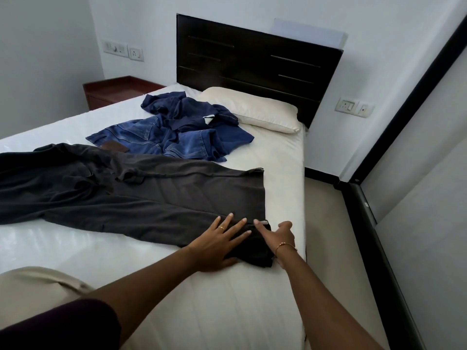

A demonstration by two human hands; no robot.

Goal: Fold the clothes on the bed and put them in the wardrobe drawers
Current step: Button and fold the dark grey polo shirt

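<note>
Left grip lies flat with fingers straight and spread, pressing down on the near end of the dark grey trousers; a ring sits on one finger. Right grip is just beside it at the bed's right edge, index finger stretched onto the trouser hem and thumb raised apart, holding nothing that can be seen; a thin bangle circles that wrist. Both grips touch the same end of the garment, where the cloth bunches into a darker fold toward the near right edge of the bed.

From there the trousers run leftward across the middle of the white mattress, laid mostly flat, with their far end reaching the left edge of the view. Beyond them, toward the head of the bed, lies a crumpled heap: blue jeans with a brown patch, and a navy shirt thrown partly over them. The jeans' edge touches the trousers' far side. A cream pillow rests at the bed's far right corner against the dark wooden headboard, just beside the navy shirt.

A reddish-brown bedside cabinet stands past the far left corner of the bed. Wall switches sit right of the headboard, more on the left wall. A dark-framed sliding panel fills the right side, across a strip of pale floor.
</note>
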